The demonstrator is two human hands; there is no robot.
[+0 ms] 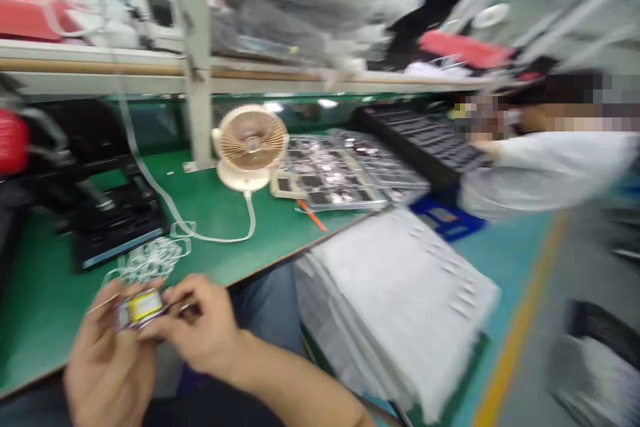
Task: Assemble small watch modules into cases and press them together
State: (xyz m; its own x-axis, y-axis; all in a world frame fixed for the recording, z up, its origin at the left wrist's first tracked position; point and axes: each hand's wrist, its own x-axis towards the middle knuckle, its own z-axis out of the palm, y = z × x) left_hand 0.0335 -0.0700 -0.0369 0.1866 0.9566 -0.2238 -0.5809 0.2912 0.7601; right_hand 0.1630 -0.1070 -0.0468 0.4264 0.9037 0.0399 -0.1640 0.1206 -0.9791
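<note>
Near the front left edge of the green bench, my left hand (113,353) is closed around a small electronic module (143,307). A silver battery pack with yellow edging shows on the module's upper face. My right hand (203,320) is pinched at the module's right edge, thumb touching it. Something thin and dark shows between its fingertips, too blurred to name. Just beyond the hands lies a tangled white cord (155,259).
A small fan (253,143) with a white cable stands at the back, beside clear trays of parts (327,170). Black stands (117,213) occupy the left. White foam sheets (395,280) are stacked right. A co-worker's sleeve (550,170) reaches toward a black tray (425,143).
</note>
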